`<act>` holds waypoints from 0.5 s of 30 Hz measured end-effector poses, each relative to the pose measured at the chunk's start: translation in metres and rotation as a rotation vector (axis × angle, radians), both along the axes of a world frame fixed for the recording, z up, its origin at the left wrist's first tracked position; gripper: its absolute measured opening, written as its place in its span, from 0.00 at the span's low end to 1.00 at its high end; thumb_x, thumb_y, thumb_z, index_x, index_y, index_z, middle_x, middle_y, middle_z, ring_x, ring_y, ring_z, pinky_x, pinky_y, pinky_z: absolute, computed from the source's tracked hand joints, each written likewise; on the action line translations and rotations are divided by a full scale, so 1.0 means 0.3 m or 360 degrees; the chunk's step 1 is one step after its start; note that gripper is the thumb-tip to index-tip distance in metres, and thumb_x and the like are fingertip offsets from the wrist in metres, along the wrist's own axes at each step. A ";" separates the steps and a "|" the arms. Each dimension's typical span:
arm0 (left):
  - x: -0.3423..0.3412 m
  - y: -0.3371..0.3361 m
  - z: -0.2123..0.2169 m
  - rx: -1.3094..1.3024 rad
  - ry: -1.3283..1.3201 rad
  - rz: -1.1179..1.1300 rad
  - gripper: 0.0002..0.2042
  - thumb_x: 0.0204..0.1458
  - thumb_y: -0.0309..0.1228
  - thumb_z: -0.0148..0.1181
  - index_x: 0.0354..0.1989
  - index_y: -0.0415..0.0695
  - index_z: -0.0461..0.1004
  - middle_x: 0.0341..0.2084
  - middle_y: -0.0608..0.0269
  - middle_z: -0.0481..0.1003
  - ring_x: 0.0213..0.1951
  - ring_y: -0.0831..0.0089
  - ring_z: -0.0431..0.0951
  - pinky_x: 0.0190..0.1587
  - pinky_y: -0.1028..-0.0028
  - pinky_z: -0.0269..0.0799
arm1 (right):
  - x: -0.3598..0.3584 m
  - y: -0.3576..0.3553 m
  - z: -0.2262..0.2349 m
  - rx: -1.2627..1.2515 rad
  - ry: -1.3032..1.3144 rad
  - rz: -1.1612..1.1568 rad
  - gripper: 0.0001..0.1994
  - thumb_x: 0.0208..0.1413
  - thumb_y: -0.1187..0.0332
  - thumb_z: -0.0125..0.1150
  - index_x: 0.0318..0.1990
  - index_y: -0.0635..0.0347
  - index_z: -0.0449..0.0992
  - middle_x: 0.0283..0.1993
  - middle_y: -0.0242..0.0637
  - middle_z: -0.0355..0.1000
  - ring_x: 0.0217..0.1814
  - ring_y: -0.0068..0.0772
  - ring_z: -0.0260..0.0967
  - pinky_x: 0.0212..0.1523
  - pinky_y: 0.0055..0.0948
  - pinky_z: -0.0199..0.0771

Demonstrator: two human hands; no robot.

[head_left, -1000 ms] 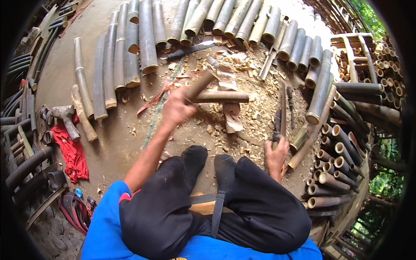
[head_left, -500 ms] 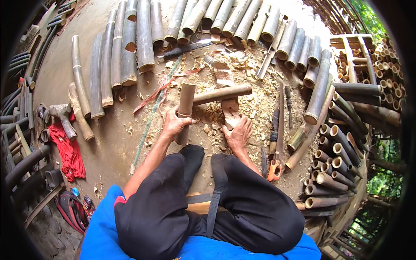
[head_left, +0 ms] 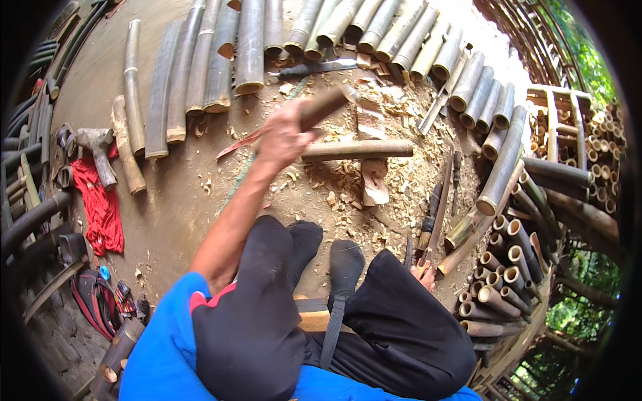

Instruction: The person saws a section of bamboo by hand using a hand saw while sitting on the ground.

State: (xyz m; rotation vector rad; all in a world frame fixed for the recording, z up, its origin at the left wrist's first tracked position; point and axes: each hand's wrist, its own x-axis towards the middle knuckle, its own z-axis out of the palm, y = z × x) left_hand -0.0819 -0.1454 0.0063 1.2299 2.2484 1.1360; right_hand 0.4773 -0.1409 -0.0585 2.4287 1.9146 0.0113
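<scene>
My left hand (head_left: pixel 284 137) is closed around a short bamboo section (head_left: pixel 326 108), which tilts up to the right and is smeared by motion. Just below it, another bamboo piece (head_left: pixel 374 150) lies crosswise on a notched wooden block (head_left: pixel 374 190). At the right, beside my knee, my right hand (head_left: pixel 422 275) grips the handle end of a handsaw (head_left: pixel 441 212) lying on the ground. The knee hides part of that hand. A knife with a dark wrapped handle (head_left: pixel 428 224) lies alongside the saw.
Bamboo lengths (head_left: pixel 249 57) form an arc at the far side, and cut tubes (head_left: pixel 498 301) are piled at the right. Wood chips (head_left: pixel 408 177) litter the ground around the block. A red cloth (head_left: pixel 100 210) and a wooden mallet-like piece (head_left: pixel 99 152) lie at the left.
My left hand has moved up and away with the bamboo section, tipping it from upright to slanted. My right hand has left the wooden block and moved right and nearer, to the saw's handle.
</scene>
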 end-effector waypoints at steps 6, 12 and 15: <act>0.227 0.245 -0.129 -0.0392 0.0427 -0.0305 0.17 0.51 0.22 0.63 0.51 0.46 0.77 0.41 0.57 0.77 0.48 0.61 0.77 0.53 0.58 0.71 | 0.013 0.059 0.082 0.0067 0.0596 -0.0029 0.22 0.56 0.59 0.70 0.50 0.63 0.68 0.46 0.41 0.67 0.43 0.38 0.67 0.48 0.40 0.72; 0.287 0.253 -0.158 -0.0143 0.0333 -0.0160 0.20 0.44 0.25 0.67 0.49 0.49 0.76 0.42 0.55 0.76 0.51 0.56 0.76 0.56 0.54 0.65 | -0.043 0.108 0.289 0.0270 0.1431 -0.0148 0.22 0.57 0.59 0.70 0.50 0.63 0.67 0.42 0.39 0.67 0.38 0.33 0.66 0.44 0.36 0.73; 0.291 0.247 -0.168 -0.0134 0.0374 -0.0141 0.19 0.45 0.24 0.65 0.49 0.49 0.76 0.43 0.55 0.76 0.52 0.57 0.76 0.56 0.54 0.65 | -0.114 0.110 0.376 0.0323 0.1739 -0.0153 0.22 0.58 0.59 0.70 0.50 0.63 0.67 0.41 0.37 0.67 0.36 0.31 0.66 0.42 0.34 0.74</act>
